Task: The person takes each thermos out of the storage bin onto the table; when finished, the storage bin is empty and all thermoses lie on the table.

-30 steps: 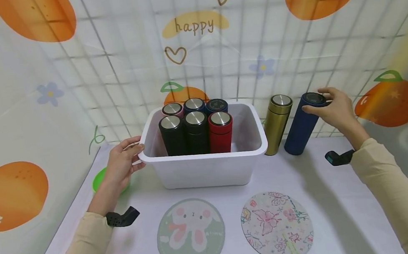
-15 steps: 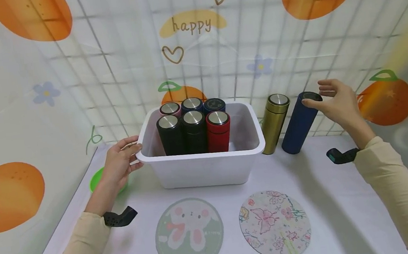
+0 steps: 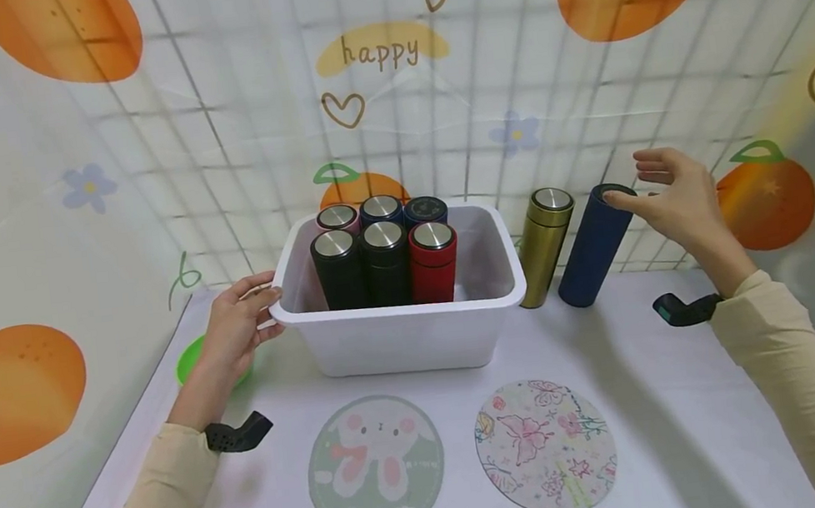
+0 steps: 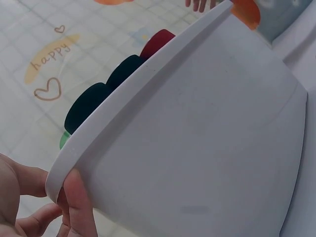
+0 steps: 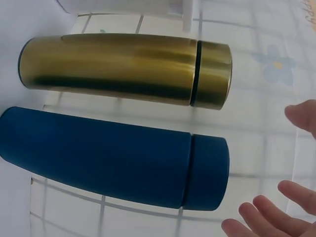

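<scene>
My left hand (image 3: pixel 240 319) pinches the left rim of a white plastic tub (image 3: pixel 402 338); in the left wrist view, thumb and fingers (image 4: pixel 79 202) lie on either side of that rim. Several thermos flasks stand inside the tub, among them a red flask (image 3: pixel 435 272) and a black flask (image 3: pixel 339 274) in the front row. On the right, a dark blue thermos flask (image 3: pixel 592 254) stands beside a gold thermos flask (image 3: pixel 545 251). My right hand (image 3: pixel 684 197) hovers by the blue flask's lid with fingers spread; the right wrist view shows a gap between fingertips and lid.
A green bowl (image 3: pixel 191 358) sits behind the left forearm. Two round mats lie in front of the tub: a rabbit mat (image 3: pixel 376 469) and a butterfly mat (image 3: pixel 546 448). A patterned sheet over a wire grid (image 3: pixel 442 158) rises behind the table.
My right hand has let go of the blue flask's top, with its fingers spreading as it moved up and to the right. My left hand stays on the tub rim.
</scene>
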### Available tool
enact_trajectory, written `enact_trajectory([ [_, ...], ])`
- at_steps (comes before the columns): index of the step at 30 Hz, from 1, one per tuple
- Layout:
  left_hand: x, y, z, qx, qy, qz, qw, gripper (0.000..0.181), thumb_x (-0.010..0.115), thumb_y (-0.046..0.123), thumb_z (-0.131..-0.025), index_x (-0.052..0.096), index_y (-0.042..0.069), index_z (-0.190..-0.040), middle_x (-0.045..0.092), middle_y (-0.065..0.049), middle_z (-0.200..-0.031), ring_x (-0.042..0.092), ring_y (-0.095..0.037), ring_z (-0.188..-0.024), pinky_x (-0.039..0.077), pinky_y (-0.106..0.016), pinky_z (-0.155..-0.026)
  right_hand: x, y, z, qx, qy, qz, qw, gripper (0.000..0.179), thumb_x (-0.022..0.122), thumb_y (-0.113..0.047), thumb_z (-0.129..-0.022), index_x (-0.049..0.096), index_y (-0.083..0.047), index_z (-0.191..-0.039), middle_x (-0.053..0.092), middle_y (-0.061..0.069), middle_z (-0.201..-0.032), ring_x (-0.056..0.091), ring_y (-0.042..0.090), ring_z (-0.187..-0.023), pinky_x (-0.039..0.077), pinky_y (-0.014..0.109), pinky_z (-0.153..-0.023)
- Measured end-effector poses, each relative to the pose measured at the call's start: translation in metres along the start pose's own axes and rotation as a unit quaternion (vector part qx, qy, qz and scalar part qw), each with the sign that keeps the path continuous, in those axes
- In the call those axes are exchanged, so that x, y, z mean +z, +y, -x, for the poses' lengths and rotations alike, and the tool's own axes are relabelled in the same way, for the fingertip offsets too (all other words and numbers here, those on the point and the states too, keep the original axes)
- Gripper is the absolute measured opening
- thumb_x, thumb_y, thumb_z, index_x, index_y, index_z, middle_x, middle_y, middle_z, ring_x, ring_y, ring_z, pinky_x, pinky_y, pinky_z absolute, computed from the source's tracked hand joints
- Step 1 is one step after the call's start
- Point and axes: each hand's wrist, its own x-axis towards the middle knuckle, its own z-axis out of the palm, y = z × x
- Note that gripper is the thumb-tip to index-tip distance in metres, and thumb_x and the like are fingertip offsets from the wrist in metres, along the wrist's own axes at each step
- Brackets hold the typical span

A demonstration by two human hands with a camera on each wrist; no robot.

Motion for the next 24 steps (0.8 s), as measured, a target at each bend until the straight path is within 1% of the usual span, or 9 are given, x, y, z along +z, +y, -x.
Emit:
enact_trajectory([
  [5, -0.001, 0.001, 0.000, 0.005, -0.005, 0.002, 1.0000, 0.036, 0.065, 0.011, -0.098, 0.052, 0.003, -0.131, 0.063, -0.006, -0.106, 0.067, -0.012, -0.073, 0.056, -0.025, -0.060, 0.001, -0.005, 0.002, -0.010, 0.005, -0.007, 0.9999, 0.082, 0.077, -0.047, -0.085, 0.043, -0.008, -0.150, 0.048, 0.020, -0.147, 0.045, 0.038, -0.134, 0.041, 0.057, -0.103],
  [13, -0.001, 0.002, 0.000, 0.004, -0.005, 0.005, 1.0000, 0.036, 0.066, 0.012, -0.098, 0.053, 0.005, -0.130, 0.063, -0.006, -0.108, 0.067, -0.012, -0.074, 0.056, -0.025, -0.060, 0.003, -0.020, 0.005, -0.032, 0.018, -0.036, 0.9987, 0.077, 0.080, -0.041, -0.084, 0.048, -0.009, -0.146, 0.053, 0.019, -0.142, 0.050, 0.035, -0.130, 0.043, 0.046, -0.106],
  [17, -0.001, 0.002, 0.000, 0.005, -0.006, 0.007, 0.9999, 0.036, 0.066, 0.011, -0.097, 0.053, 0.005, -0.131, 0.064, -0.006, -0.107, 0.067, -0.012, -0.073, 0.056, -0.025, -0.060, 0.007, -0.029, 0.009, -0.047, 0.022, -0.056, 0.9971, 0.073, 0.082, -0.037, -0.083, 0.052, -0.010, -0.144, 0.055, 0.018, -0.139, 0.052, 0.033, -0.128, 0.044, 0.041, -0.105],
  [21, -0.001, 0.001, -0.001, 0.004, -0.006, 0.009, 0.9999, 0.036, 0.066, 0.011, -0.097, 0.054, 0.004, -0.130, 0.064, -0.006, -0.108, 0.066, -0.012, -0.073, 0.056, -0.025, -0.060, 0.011, -0.038, 0.014, -0.064, 0.019, -0.065, 0.9956, 0.070, 0.082, -0.036, -0.084, 0.053, -0.012, -0.143, 0.056, 0.016, -0.139, 0.053, 0.029, -0.127, 0.046, 0.039, -0.103],
  [24, -0.001, 0.000, -0.002, 0.004, -0.005, 0.009, 0.9999, 0.035, 0.066, 0.012, -0.097, 0.054, 0.005, -0.130, 0.063, -0.007, -0.108, 0.066, -0.012, -0.072, 0.056, -0.025, -0.059, 0.014, -0.043, 0.016, -0.082, 0.018, -0.075, 0.9937, 0.067, 0.083, -0.032, -0.084, 0.055, -0.013, -0.142, 0.057, 0.015, -0.138, 0.055, 0.027, -0.125, 0.048, 0.036, -0.101],
])
